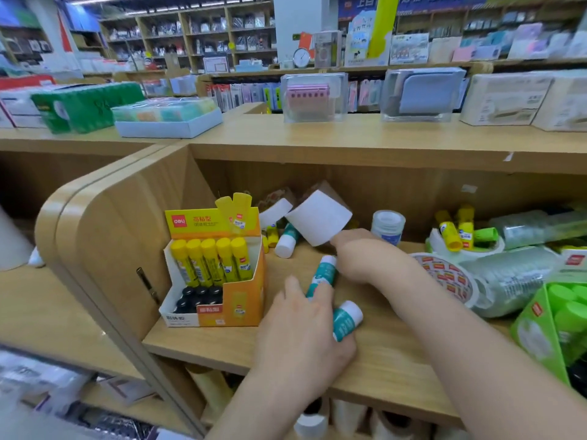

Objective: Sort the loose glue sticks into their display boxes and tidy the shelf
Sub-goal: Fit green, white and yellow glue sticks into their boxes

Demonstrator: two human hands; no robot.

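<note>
Teal sticks [347,317], two, gripped in left hand [301,331]; long axes point away toward white box [317,217], held tilted by right hand [362,258] just beyond.

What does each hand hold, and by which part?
The left hand grips two teal glue sticks by their teal bodies. The right hand pinches the white box at its lower corner.

Down on the wooden shelf [390,360]: at nine o'clock stands the yellow display box [222,300], a loose teal glue stick [287,241] lies at eleven, a printed tape roll [444,277] at three, a green box [540,335] at four.
</note>
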